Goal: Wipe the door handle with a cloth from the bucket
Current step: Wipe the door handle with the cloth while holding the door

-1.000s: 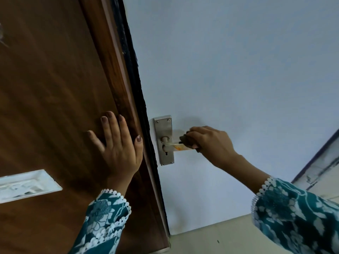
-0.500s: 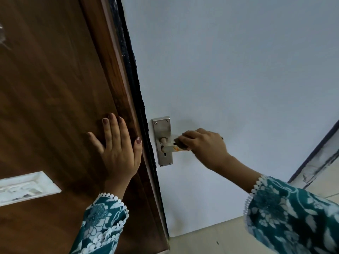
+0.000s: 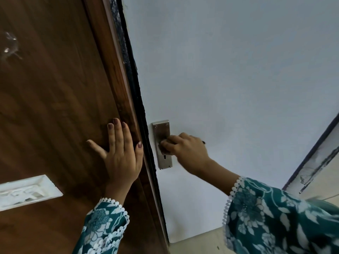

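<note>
A person's right hand (image 3: 185,153) is clenching around the door handle (image 3: 164,146) at the steel backplate (image 3: 161,129) on the pale door; any cloth is hidden. The left hand (image 3: 120,153) is lying flat, fingers spread, against the brown wooden panel (image 3: 45,107).

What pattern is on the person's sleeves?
Teal sleeves with white floral print and white scalloped cuffs; head view.

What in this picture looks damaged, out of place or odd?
The dark strip along the door's edge looks ragged and uneven near the top. The frame at far right shows chipped, scuffed paint. Nothing else stands out; no cloth shows in the right hand.
</note>
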Demonstrator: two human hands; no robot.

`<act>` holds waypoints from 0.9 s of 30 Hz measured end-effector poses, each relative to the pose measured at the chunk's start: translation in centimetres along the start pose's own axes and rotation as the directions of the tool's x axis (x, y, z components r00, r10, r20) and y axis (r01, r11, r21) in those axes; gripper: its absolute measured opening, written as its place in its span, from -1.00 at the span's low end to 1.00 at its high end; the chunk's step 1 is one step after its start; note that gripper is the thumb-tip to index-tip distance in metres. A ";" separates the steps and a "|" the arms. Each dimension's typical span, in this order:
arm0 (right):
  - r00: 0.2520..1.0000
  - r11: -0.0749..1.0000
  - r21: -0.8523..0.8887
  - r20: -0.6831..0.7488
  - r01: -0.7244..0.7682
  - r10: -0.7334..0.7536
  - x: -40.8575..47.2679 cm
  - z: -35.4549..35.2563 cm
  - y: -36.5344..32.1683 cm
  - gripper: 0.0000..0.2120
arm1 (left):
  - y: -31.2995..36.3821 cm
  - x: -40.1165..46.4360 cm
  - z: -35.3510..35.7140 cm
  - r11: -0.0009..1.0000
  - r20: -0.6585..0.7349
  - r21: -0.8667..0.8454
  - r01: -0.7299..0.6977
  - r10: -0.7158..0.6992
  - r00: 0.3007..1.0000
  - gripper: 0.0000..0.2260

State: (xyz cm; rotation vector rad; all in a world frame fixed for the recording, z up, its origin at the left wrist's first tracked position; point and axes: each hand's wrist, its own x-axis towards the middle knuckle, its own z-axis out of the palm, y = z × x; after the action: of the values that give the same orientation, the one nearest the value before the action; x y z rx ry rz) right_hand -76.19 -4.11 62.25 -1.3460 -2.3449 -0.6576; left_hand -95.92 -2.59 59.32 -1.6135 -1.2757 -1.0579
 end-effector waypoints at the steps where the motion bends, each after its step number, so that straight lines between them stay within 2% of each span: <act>1: 0.999 0.999 0.010 0.007 -0.044 0.044 -0.7 0.1 1.1 -0.59 | -0.1 -0.1 0.1 1.000 -0.003 -0.001 -0.010 0.010 1.000 -0.45; 6: 0.973 0.973 0.035 0.041 -0.228 0.227 -4.2 0.4 5.2 -0.57 | -0.1 -0.3 0.5 1.000 -0.041 0.022 -0.019 0.020 0.999 -0.45; 8: 0.974 0.974 0.000 0.019 -0.225 0.225 -4.0 0.3 4.6 -0.57 | -0.1 -0.3 0.6 1.000 -0.047 0.021 -0.021 0.022 0.999 -0.45; 11: 0.985 0.986 0.006 -0.039 -0.167 0.167 -2.2 0.3 1.7 -0.71 | -0.2 -0.3 0.5 1.000 -0.047 -0.003 -0.021 0.020 0.999 -0.44; 15: 0.992 0.993 0.074 -0.077 -0.094 0.100 -0.9 0.9 -0.7 -0.60 | -0.4 -0.4 0.4 0.999 -0.041 -0.021 -0.038 0.037 0.998 -0.45; 18: 0.986 0.984 0.090 -0.052 -0.156 0.161 -2.1 1.1 1.2 -0.53 | -0.5 -0.4 0.5 0.999 -0.039 -0.034 -0.031 0.030 0.999 -0.45; 22: 0.960 0.959 0.083 -0.053 -0.270 0.274 -4.6 0.9 4.6 -0.61 | -0.3 -0.4 0.7 1.000 -0.046 -0.019 -0.021 0.020 0.999 -0.45; 27: 0.968 0.971 0.032 -0.083 -0.236 0.238 -3.4 1.3 2.8 -0.55 | -0.1 -0.4 0.8 1.000 -0.060 -0.006 -0.024 0.024 0.998 -0.46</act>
State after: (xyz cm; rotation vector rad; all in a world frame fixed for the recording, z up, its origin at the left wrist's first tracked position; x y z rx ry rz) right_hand -72.23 -4.57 60.01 -1.5262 -2.0745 -0.6024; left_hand -95.95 -1.97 58.72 -1.5862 -1.2115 -1.0890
